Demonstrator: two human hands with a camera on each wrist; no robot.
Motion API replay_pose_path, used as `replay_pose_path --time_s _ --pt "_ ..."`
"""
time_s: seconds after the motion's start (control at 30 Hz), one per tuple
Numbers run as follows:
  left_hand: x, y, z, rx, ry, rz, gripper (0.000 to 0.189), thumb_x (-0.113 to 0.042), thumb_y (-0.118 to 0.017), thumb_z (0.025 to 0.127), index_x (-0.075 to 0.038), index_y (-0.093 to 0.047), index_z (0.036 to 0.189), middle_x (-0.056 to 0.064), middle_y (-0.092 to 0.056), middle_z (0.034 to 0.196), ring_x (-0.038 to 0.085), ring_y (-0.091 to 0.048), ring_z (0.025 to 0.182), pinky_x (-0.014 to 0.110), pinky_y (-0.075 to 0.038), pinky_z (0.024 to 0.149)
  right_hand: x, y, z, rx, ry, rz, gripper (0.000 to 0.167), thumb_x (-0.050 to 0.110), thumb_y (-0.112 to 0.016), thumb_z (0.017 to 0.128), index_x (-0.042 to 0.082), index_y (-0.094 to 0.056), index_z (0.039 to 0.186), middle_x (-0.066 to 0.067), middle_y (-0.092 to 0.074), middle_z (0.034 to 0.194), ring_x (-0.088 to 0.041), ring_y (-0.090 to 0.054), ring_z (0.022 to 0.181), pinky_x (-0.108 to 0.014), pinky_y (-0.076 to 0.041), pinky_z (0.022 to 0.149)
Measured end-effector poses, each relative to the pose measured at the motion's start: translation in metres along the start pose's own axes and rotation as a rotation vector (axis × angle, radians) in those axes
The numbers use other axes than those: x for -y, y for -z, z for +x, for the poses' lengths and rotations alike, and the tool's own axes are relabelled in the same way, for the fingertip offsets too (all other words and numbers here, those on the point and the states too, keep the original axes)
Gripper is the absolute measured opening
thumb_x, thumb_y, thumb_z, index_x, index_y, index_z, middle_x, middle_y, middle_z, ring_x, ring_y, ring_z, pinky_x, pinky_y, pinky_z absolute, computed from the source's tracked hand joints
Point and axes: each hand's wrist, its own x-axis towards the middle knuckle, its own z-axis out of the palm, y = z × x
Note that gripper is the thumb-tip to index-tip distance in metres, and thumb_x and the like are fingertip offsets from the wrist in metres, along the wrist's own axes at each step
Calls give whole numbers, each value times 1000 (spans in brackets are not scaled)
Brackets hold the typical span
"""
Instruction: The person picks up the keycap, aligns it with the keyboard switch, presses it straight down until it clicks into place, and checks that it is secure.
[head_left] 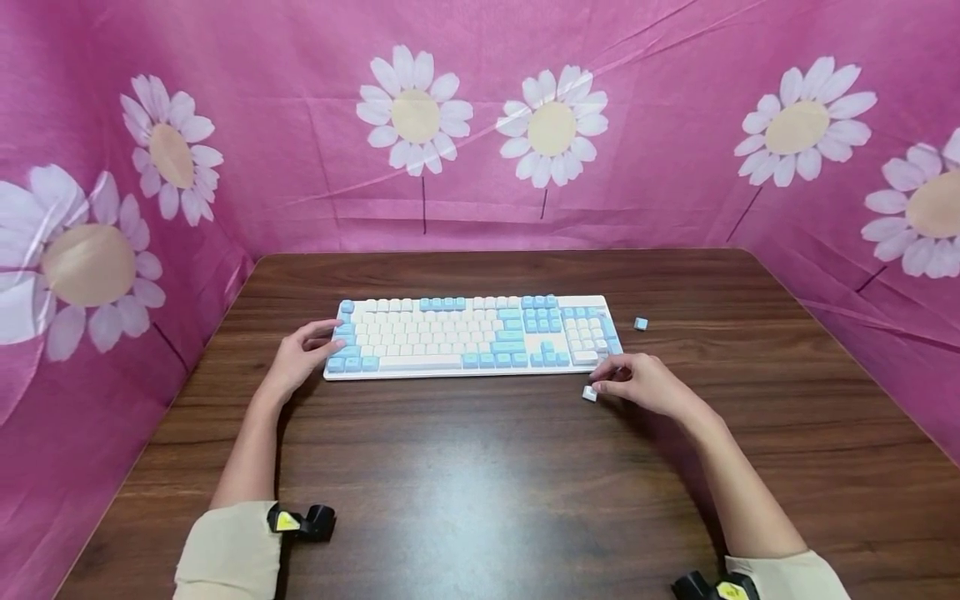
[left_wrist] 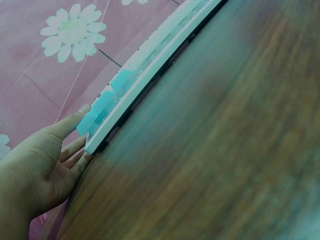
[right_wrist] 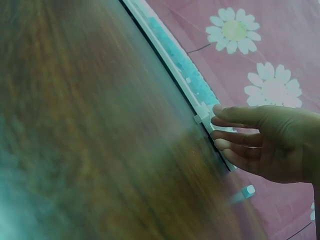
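Observation:
A white keyboard (head_left: 420, 362) with light-blue and white keys lies on the table in front of me. At its left end, my left hand (head_left: 295, 360) holds the edge, with fingertips (head_left: 335, 324) over the blue keys there. The left wrist view shows the top digit on the corner keys and the other fingers (left_wrist: 75, 146) at the side. Off the keyboard's lower right corner, my right hand (head_left: 643, 383) pinches a small white keycap (head_left: 590, 393) at the tips of thumb and forefinger. Its remaining fingers (right_wrist: 239, 148) are bent loosely beside the keyboard.
Another loose keycap (head_left: 641, 323), light blue and white, sits on the brown wooden table (head_left: 465, 483) to the right of the keyboard. A pink cloth with white daisies (head_left: 480, 50) hangs around the back and both sides.

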Motion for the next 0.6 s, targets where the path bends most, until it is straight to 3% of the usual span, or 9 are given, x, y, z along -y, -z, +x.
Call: replay_pose_path --time_s 0.6 --pt "-4 0 -2 9 2 -16 49 -25 -61 90 -1 -49 130 21 -46 130 36 -44 113 25 -40 78 1 -5 -2 56 -8 40 24 30 -76 76 13 -66 90 6 -59 74 -11 -54 69 -26 -41 62"
